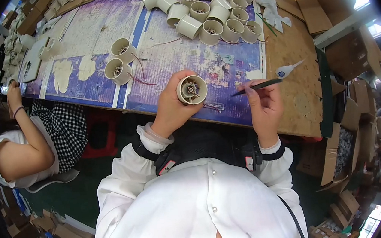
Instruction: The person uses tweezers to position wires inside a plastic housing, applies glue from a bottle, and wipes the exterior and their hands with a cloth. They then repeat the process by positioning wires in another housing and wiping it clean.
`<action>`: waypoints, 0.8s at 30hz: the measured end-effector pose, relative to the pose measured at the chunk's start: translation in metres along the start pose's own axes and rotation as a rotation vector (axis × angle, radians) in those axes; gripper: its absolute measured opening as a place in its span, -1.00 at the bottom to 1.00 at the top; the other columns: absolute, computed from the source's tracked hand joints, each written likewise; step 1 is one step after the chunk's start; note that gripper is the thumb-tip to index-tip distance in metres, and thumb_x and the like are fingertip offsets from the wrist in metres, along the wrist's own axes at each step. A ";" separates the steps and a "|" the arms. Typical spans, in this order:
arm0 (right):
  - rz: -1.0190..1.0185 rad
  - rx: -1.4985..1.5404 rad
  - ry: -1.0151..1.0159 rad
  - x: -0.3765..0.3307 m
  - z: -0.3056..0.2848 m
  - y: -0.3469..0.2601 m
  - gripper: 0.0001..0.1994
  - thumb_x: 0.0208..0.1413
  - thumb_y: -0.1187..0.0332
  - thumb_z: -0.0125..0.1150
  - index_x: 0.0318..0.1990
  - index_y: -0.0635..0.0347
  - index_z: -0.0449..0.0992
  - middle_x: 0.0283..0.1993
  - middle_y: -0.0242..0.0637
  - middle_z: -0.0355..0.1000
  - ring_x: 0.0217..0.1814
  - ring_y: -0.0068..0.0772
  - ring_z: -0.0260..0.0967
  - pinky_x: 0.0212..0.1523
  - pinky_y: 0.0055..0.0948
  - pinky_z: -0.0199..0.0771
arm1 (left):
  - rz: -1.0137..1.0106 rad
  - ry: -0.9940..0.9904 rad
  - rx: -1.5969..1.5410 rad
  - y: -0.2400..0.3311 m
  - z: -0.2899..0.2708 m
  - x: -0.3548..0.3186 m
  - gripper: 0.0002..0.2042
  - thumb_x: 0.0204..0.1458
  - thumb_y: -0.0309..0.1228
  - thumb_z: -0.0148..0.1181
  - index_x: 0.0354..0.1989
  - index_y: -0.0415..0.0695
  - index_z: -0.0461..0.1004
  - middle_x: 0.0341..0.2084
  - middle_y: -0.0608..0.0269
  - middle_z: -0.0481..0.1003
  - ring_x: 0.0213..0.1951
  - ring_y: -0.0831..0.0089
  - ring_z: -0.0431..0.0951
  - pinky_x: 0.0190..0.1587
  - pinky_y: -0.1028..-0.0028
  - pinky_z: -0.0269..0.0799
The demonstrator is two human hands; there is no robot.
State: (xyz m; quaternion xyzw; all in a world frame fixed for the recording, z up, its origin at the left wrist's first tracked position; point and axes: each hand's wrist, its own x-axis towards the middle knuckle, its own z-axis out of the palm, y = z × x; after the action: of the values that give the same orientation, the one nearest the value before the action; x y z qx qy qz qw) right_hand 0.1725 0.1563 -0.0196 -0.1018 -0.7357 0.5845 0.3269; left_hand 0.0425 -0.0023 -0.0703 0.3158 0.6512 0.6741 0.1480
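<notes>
My left hand point(170, 106) is wrapped round a cream plastic cylindrical housing point(192, 90) above the table's near edge. Its open end faces up, showing a metal and wire part inside, and a dark red wire hangs below it. To the right, my right hand point(267, 108) pinches black tweezers point(262, 85), their pointed tip toward the housing but apart from it. Left of my left hand stand two similar housings point(123, 50) with thin red wires trailing onto the table.
Many more cream housings point(208, 26) are heaped at the table's far side. A white pointed bottle point(289, 69), a white glove point(273, 13) and a green stick point(266, 23) lie on the right. Another person point(25, 141) sits at the left. Cardboard boxes point(353, 53) stand around.
</notes>
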 end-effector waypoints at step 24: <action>-0.159 -0.016 -0.224 0.012 0.042 0.003 -0.83 0.14 0.62 0.08 -0.15 0.30 0.28 -0.16 -0.13 0.41 -0.10 -0.30 0.46 -0.05 -0.43 0.46 | -0.011 -0.018 -0.112 -0.007 -0.002 0.001 -0.46 -0.22 -0.59 0.34 0.01 -0.14 0.31 -0.22 0.31 0.44 -0.15 0.55 0.45 -0.08 0.55 0.38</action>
State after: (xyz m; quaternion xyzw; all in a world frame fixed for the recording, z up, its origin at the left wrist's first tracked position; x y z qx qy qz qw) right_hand 0.1373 0.1299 -0.0229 0.0201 -0.7780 0.5583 0.2875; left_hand 0.0390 -0.0026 -0.0768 0.3093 0.6129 0.7057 0.1749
